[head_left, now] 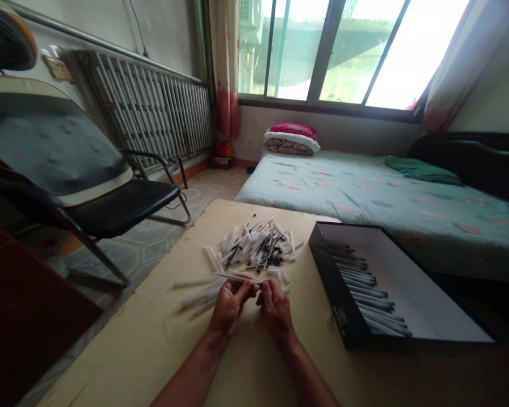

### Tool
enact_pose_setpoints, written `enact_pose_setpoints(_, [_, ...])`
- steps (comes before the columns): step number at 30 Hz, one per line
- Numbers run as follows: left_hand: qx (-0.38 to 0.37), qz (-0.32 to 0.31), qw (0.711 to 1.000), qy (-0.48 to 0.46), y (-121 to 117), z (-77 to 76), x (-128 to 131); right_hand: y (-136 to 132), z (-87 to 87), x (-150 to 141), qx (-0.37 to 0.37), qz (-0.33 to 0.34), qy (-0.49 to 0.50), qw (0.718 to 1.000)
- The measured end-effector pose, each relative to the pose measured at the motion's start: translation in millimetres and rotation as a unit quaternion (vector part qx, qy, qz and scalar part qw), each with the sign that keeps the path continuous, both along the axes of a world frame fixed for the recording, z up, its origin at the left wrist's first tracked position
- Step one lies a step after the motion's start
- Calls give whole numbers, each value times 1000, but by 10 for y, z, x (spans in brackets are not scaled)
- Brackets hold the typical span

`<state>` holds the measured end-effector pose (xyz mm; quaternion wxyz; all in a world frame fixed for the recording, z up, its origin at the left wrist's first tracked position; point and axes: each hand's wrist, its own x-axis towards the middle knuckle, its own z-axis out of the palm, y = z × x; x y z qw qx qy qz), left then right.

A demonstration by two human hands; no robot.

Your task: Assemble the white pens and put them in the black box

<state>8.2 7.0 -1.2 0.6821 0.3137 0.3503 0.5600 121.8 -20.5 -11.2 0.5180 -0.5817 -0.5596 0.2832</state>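
A slim white pen (233,277) lies crosswise between my hands, just above the table. My left hand (230,305) is closed around its barrel, with the thumb on top. At the pen's right end, the fingers of my right hand (276,310) pinch a small dark part; whether it is a cap or a plug, I cannot tell. Beyond my hands spreads a loose heap of white and black pen parts (258,246). Several long white tubes (199,294) lie left of my left hand, and short white pieces (277,274) sit just past my right hand.
A black open box (428,294) with a pale inside stands to the right, holding a row of pens (367,288). The cream table (152,350) borders a bed (343,181) at its far side. A black chair (119,209) stands to the left.
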Motion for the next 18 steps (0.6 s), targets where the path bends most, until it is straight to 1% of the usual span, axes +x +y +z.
enact_pose_setpoints(3, [0,5,1000,-1,7,-9,3,1,3,-2,4,13,12,1000])
enact_pose_setpoints(6, [14,-5,1000,13,3,-4,5,7,-12,1,13,10,5,1000])
enact_pose_setpoints(9, [26,-17,999,22,-4,6,3,11,-23,4,5,6,-4,1000])
enact_pose_setpoints(15, [6,7,1000,-3,4,0,0,-6,13,-6,1,9,13,1000])
enact_pose_setpoints(18, [17,-1,1000,13,5,-12,3,-2,9,-4,10,12,4,1000])
